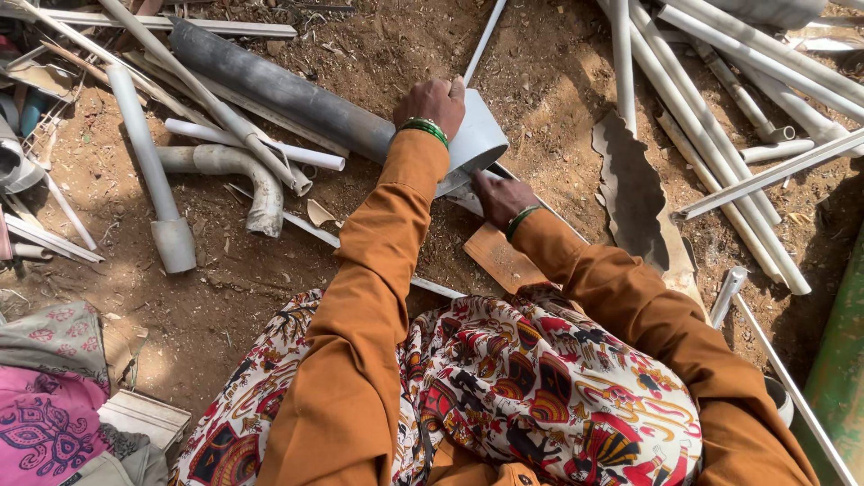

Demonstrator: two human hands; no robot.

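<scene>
A thick grey plastic pipe (297, 94) lies slanted on the dirt, its flared open end (481, 135) toward me. My left hand (432, 103) rests on top of that end and grips it; green bangles ring the wrist. My right hand (500, 196) reaches under the pipe's mouth, fingers closed on something thin that the hand mostly hides, above a flat brown board piece (500, 259). Both arms wear orange sleeves over a patterned cloth on my lap.
Several thin white pipes (720, 108) lie at the upper right. At the left are a bent grey elbow pipe (243, 171) and a short pipe (153, 171). A torn grey sheet (634, 193) sits on the right, a green pole (841, 360) at the edge, pink cloth (45, 414) lower left.
</scene>
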